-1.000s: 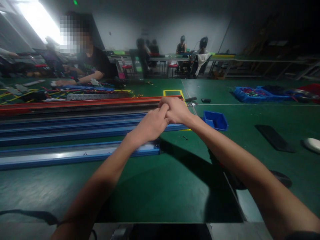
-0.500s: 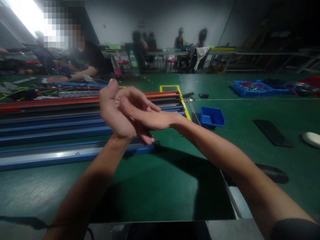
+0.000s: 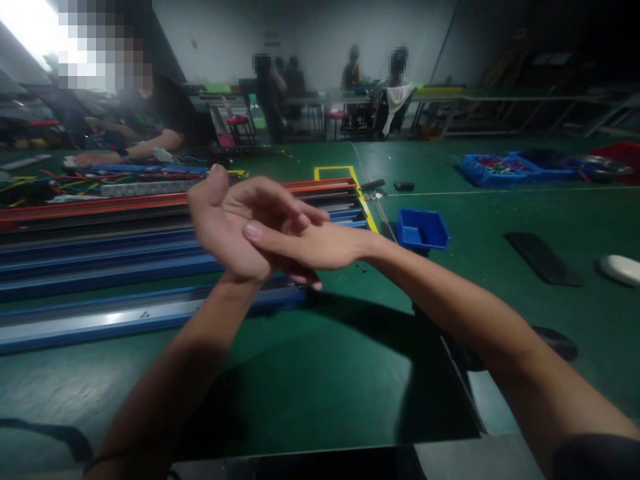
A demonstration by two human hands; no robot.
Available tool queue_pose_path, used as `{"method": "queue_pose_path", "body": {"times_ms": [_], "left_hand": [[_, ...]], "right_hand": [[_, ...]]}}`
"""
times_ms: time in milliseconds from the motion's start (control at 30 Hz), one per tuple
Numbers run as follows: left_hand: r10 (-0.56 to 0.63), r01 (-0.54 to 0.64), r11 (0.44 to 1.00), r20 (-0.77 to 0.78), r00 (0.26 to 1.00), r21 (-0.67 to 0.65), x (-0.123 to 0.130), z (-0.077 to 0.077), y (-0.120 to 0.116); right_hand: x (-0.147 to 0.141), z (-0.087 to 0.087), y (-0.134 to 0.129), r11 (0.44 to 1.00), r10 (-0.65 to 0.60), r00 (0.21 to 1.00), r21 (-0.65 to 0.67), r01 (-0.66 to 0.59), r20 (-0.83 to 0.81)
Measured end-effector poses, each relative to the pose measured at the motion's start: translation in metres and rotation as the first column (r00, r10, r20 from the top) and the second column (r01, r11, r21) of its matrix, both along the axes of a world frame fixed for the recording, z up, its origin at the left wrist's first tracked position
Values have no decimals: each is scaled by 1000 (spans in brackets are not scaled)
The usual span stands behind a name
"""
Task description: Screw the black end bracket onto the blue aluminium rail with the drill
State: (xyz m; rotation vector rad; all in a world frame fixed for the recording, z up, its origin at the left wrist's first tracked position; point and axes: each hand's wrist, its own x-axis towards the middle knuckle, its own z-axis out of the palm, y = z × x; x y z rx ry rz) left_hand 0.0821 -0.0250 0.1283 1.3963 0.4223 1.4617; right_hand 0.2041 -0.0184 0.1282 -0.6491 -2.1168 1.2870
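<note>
My left hand (image 3: 220, 230) is raised above the green table, palm turned up. Its fingers are loosely bent and apart, with nothing in them. From the right, my right hand (image 3: 320, 243) clasps it: the thumb presses on the left palm near its heel, and the other fingers pass behind the left hand, mostly hidden. Below and behind the two hands lie long blue metal profiles (image 3: 100, 319), the closest one bright silver along its top. Further back are orange profiles (image 3: 145, 202) and dark ones in the same row.
A small blue bin (image 3: 423, 230) stands right of the profiles. Beyond it are a blue tray (image 3: 495, 170) of small parts, a dark flat piece (image 3: 543, 259) and a white rounded object (image 3: 621, 269). Across the table at left, a co-worker's arm (image 3: 155, 143) reaches over wires.
My hands stay clasped; the right thumb has slid down from the left fingers toward the heel of the palm. The view has shifted slightly.
</note>
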Motion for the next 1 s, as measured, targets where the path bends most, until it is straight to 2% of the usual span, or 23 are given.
{"method": "queue_pose_path", "body": {"times_ms": [100, 200, 300, 367, 467, 567, 667, 733, 833, 933, 1000], "left_hand": [[-62, 55, 996, -90, 994, -74, -10, 5, 13], [-158, 142, 975, -84, 984, -174, -21, 5, 25], [-316, 301, 907, -6, 949, -294, -24, 5, 30], [-363, 344, 878, 7, 932, -331, -20, 5, 30], [-360, 338, 886, -13, 933, -317, -13, 4, 25], [-374, 368, 899, 19, 927, -236, -10, 2, 17], [-399, 402, 909, 54, 916, -112, -13, 1, 13], [-390, 396, 913, 78, 917, -94, -13, 0, 15], [-286, 306, 930, 122, 950, -204, -7, -6, 22], [-110, 143, 935, 117, 987, -325, 5, -13, 31], [-65, 100, 937, 115, 991, -335, 10, -15, 35]], "right_hand": [[17, 10, 1, 989, 118, 979, 73, -132, 168], [20, 13, -1, 961, 165, 940, 166, -221, 298], [13, 7, -3, 930, 144, 924, 269, -249, 355], [9, 2, -4, 904, 105, 921, 350, -246, 376], [5, -4, -7, 827, 35, 905, 496, -264, 424], [4, -7, -14, 739, -72, 889, 623, -257, 453], [2, -9, -18, 699, -139, 880, 675, -238, 454], [2, -10, -16, 701, -138, 892, 679, -220, 431], [8, -11, -5, 732, -96, 914, 650, -203, 394], [20, -10, 11, 784, -50, 929, 591, -190, 366], [26, -11, 18, 840, 15, 935, 502, -205, 355]]}}
